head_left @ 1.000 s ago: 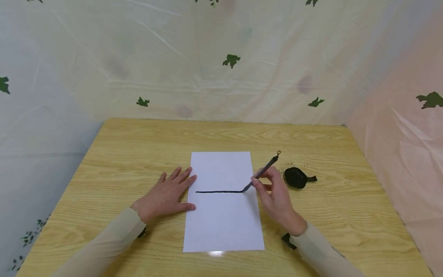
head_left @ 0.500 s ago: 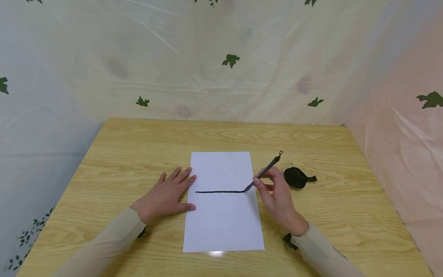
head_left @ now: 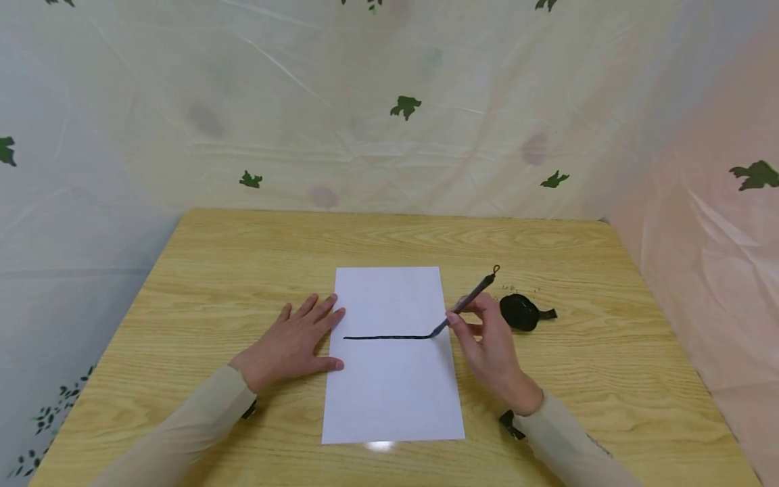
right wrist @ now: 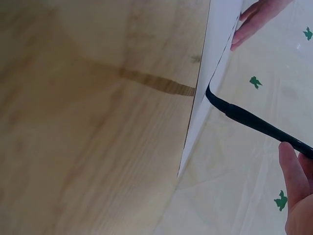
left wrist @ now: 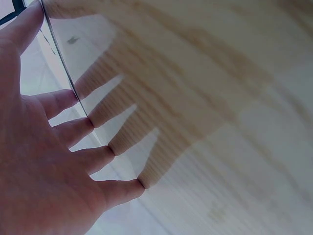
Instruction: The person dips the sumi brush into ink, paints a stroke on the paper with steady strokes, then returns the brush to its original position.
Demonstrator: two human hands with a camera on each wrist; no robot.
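Note:
In the head view a sheet of white paper [head_left: 389, 399] lies on the wooden table, crossed by a black horizontal line [head_left: 383, 337]. My left hand [head_left: 292, 348] rests with spread fingers on the paper's left edge; the left wrist view shows the same hand [left wrist: 58, 147] with straight fingertips touching down. My right hand [head_left: 489, 352] pinches a dark ink brush [head_left: 471, 295] between thumb and fingers. The brush slants up to the right, a small loop at its top. Its bent bristle tip meets the line's right end, also plain on the brush [right wrist: 249, 119] in the right wrist view.
A small black dish [head_left: 519, 312] with a short handle stands right of the paper, dark specks on the table behind it. The wooden table [head_left: 243, 250] reaches back to a pale hanging sheet [head_left: 304, 122] with green leaf shapes. Similar sheets hang at both sides.
My right hand has slid slightly right with the brush, and the black line has grown a little longer at its right end. The left hand has stayed in place.

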